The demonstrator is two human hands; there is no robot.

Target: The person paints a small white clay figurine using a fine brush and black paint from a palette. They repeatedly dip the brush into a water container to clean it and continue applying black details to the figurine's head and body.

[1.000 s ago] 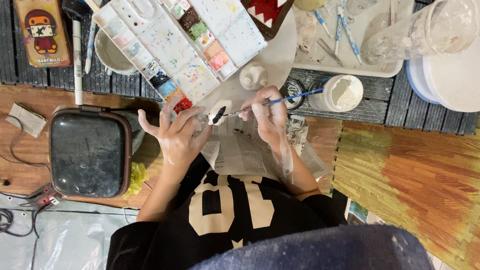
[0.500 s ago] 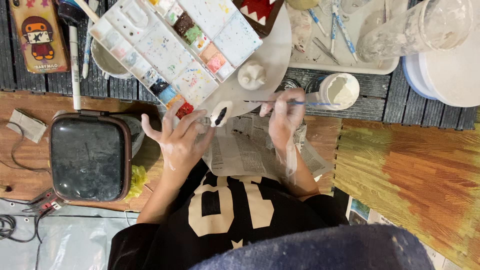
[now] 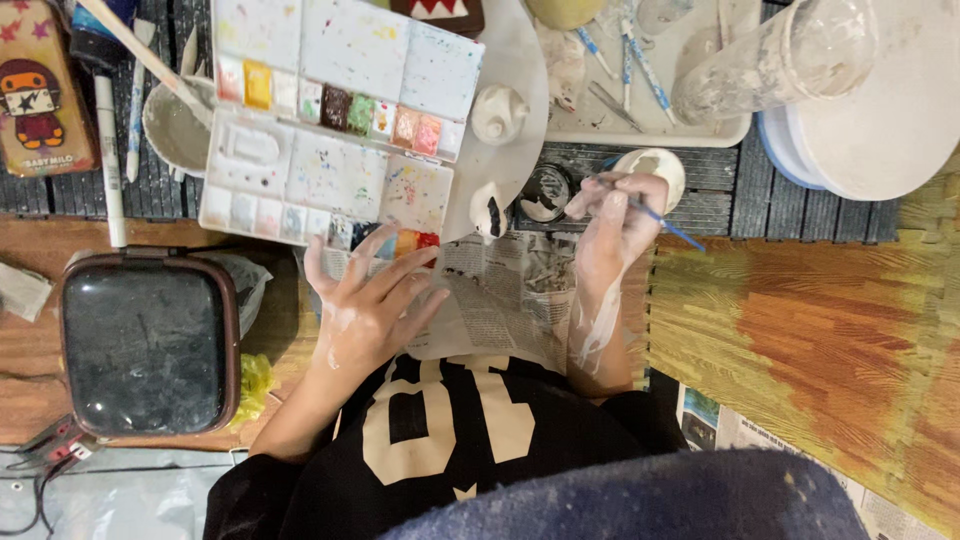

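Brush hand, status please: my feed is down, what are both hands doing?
Right hand grips blue-handled brush, tip at small dark dish. Left hand flat, fingers spread on newspaper, below paint palette. Small white figure between hands, untouched.

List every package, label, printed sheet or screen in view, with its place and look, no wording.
Cartoon card or package: top left corner, upright rectangle, tan with red stars and a red-brown figure.
Newspaper sheet: under the hands at centre, grey print, crumpled.
Printed page: bottom right beside the mat, white with a colour picture.
No screen shows.
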